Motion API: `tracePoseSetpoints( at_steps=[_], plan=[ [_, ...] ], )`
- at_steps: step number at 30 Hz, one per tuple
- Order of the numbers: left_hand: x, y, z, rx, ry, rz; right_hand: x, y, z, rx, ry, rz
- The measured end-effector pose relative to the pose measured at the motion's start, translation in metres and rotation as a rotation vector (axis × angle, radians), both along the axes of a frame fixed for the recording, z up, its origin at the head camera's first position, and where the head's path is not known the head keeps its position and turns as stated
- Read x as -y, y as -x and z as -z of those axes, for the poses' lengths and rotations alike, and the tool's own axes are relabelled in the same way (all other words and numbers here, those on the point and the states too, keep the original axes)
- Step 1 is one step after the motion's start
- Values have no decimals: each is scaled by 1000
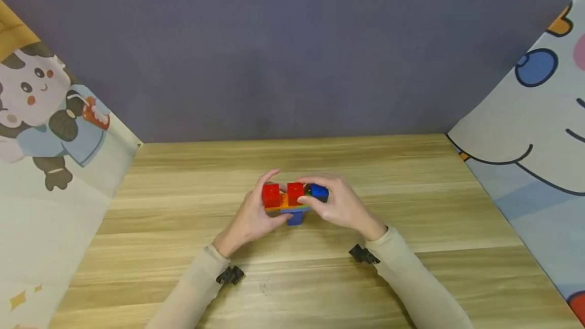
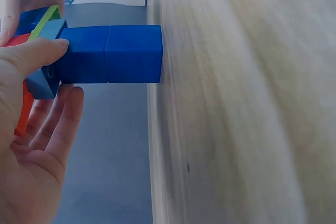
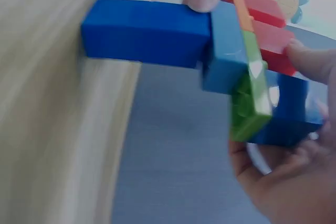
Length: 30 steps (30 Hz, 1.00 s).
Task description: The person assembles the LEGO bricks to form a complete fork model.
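Observation:
A toy building-block structure stands upright on the table between both hands. Its stem is two stacked blue blocks (image 2: 134, 53), with a light blue block (image 3: 227, 45) across the top. Above that lie a thin orange piece (image 3: 241, 9) and a green piece (image 3: 257, 87). Two red blocks sit highest, one at left (image 1: 271, 195) and one in the middle (image 1: 295, 193); another blue block (image 3: 289, 108) is at the right end. My left hand (image 1: 256, 216) grips the structure, thumb near the stem's top. My right hand (image 1: 340, 203) pinches the middle red block; its fingers are partly hidden.
The wooden table (image 1: 292, 278) spreads around the hands. A grey panel (image 1: 292, 55) rises at its back edge. Cartoon-printed walls (image 1: 50, 90) stand on the left and right sides. Small black devices (image 1: 364, 255) are strapped at both wrists.

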<state>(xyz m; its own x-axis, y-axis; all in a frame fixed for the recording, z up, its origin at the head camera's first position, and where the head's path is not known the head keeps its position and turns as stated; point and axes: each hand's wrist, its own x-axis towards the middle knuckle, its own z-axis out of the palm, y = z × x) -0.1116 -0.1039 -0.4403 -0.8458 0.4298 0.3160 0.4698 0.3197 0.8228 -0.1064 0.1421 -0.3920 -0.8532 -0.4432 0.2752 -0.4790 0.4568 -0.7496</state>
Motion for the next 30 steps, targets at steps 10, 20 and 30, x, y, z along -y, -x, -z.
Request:
tracePoseSetpoints(
  at_steps=[10, 20, 30],
  plan=[
    [0, -1, -2, 25, 3, -8, -1, 2, -2, -57, -14, -29],
    [0, -4, -3, -10, 0, -4, -2, 1, 3, -61, -6, -28],
    [-3, -6, -19, -381, -8, -15, -2, -1, 3, -55, 11, -33]
  ],
)
